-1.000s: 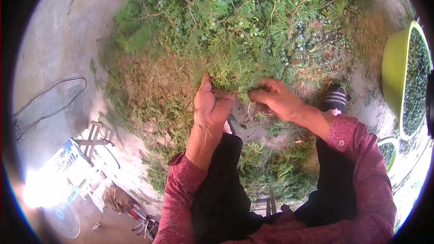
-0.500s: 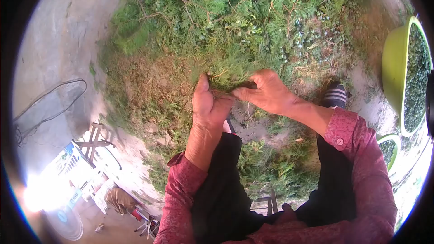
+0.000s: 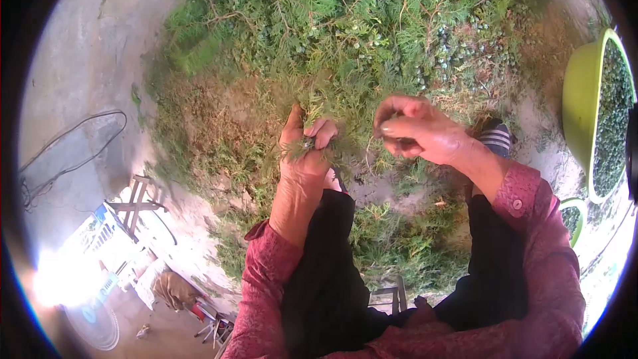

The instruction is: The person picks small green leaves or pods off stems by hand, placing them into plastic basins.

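Just above my left knee, my left hand (image 3: 302, 159) is closed around a feathery green conifer sprig (image 3: 341, 149). Its thumb points up and the fingers fold over the stems. To the right, apart from the sprig, hovers my right hand (image 3: 425, 134) with its fingers curled in toward the thumb. Whatever those fingers hold, if anything, is too small to make out. Beyond both hands spreads a large heap of conifer branches (image 3: 312, 33) dotted with small bluish-green cones. Browner clippings (image 3: 212, 113) lie closer in.
A lime-green tub (image 3: 578, 106) full of small green cones (image 3: 610, 126) stands at the right. Below it is a smaller green-rimmed container (image 3: 584, 221). A wooden folding stool (image 3: 137, 207), a fan (image 3: 96, 322) and a looped cable (image 3: 83, 119) are on the left.
My right hand has pulled away to the right from the sprig, its fingers curling. My left hand stays in place, its fingers now folded over the sprig, which sits lower.
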Demonstrator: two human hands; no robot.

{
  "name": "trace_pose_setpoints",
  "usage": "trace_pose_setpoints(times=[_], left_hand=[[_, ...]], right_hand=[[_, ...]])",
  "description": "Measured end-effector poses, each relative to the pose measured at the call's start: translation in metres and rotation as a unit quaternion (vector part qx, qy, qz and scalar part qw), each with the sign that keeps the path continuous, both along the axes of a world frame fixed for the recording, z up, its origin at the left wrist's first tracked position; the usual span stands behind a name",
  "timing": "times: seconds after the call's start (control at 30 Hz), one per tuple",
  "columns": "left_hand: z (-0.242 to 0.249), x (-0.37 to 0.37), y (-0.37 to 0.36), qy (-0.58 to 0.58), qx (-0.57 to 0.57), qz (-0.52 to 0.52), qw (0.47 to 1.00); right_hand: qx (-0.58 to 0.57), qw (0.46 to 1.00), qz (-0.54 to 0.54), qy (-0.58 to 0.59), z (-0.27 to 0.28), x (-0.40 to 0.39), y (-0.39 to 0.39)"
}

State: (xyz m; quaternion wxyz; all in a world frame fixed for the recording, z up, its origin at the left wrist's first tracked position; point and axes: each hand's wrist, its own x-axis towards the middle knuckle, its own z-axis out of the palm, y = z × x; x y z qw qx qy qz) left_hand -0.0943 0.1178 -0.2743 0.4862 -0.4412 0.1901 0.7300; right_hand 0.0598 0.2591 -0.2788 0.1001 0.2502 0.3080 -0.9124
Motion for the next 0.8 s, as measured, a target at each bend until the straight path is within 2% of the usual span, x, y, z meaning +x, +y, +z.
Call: trace_pose_setpoints(times=[0.03, 0.17, 0.2, 0.27, 0.33, 0.43, 0.5, 0.57, 0.6, 0.67, 0.73, 0.77, 0.8], left_hand=[[0.001, 0.000, 0.000, 0.000, -0.002, 0.000, 1.000], [-0.004, 0.000, -0.003, 0.024, 0.054, -0.027, 0.998], [-0.006, 0.000, -0.004, 0.052, 0.089, -0.042, 0.994], [-0.006, -0.001, -0.004, 0.056, 0.090, -0.048, 0.993], [-0.007, 0.000, -0.003, 0.056, 0.089, -0.054, 0.993], [-0.007, 0.000, -0.001, 0.052, 0.093, -0.059, 0.993], [-0.006, 0.000, -0.003, 0.108, 0.027, -0.120, 0.987], [-0.005, 0.004, -0.003, 0.139, 0.034, -0.160, 0.977], [-0.005, 0.007, -0.002, 0.169, 0.040, -0.200, 0.964], [-0.002, 0.011, 0.003, 0.175, 0.032, -0.200, 0.964], [0.002, 0.010, 0.007, 0.198, -0.120, -0.208, 0.950], [0.001, 0.005, 0.000, 0.198, -0.121, -0.206, 0.950], [-0.004, -0.004, -0.013, 0.209, -0.058, -0.187, 0.958]], right_hand=[[0.012, 0.999, 0.004, 0.035, 0.001, -0.002, -0.003], [0.060, 0.998, -0.014, 0.016, -0.012, -0.009, -0.012], [0.030, 0.999, -0.030, -0.013, -0.017, -0.009, -0.013], [0.000, 0.998, -0.047, -0.041, -0.020, -0.007, -0.014], [-0.097, 0.994, 0.022, -0.053, -0.014, -0.004, -0.015], [-0.109, 0.993, 0.018, -0.047, -0.017, -0.007, -0.023], [-0.116, 0.993, 0.009, -0.006, -0.019, -0.006, -0.019], [-0.124, 0.992, 0.000, 0.033, -0.015, -0.006, -0.016], [-0.100, 0.995, 0.002, 0.001, -0.006, -0.006, -0.013], [-0.074, 0.997, 0.004, -0.032, 0.004, -0.004, -0.007], [-0.021, 0.996, -0.032, -0.087, 0.006, 0.005, 0.000], [-0.002, 0.995, -0.060, -0.076, 0.001, 0.014, 0.011], [0.019, 0.994, -0.091, -0.065, -0.007, 0.024, 0.025]])
